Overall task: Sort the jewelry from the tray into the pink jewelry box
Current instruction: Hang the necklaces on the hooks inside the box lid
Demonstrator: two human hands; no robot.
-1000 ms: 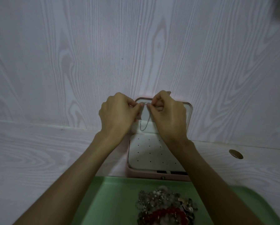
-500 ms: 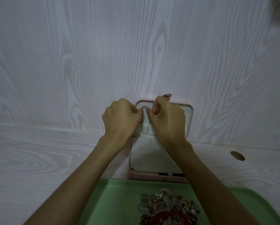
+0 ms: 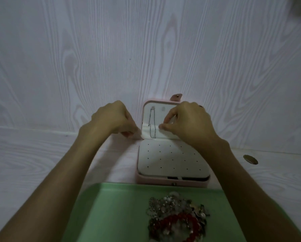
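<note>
One thin chain (image 3: 152,124) is hanging from a hook in the raised lid of the pink jewelry box (image 3: 172,182), between the two hands. Left hand (image 3: 111,119), fingers curled, is touching the lid's left edge — whether it is pinching anything I cannot tell. Right hand (image 3: 188,122) is pinching the lid's pocket band, seemingly tucking the chain's tail in. Next comes another piece from the jewelry heap (image 3: 176,217) on the green tray (image 3: 111,215) below both wrists — untangling needed.

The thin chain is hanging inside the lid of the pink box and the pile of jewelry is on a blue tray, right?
Not quite. The head view shows the tray is green, not blue. The thin chain does hang inside the pink box lid, and the jewelry pile sits on that tray.
</note>
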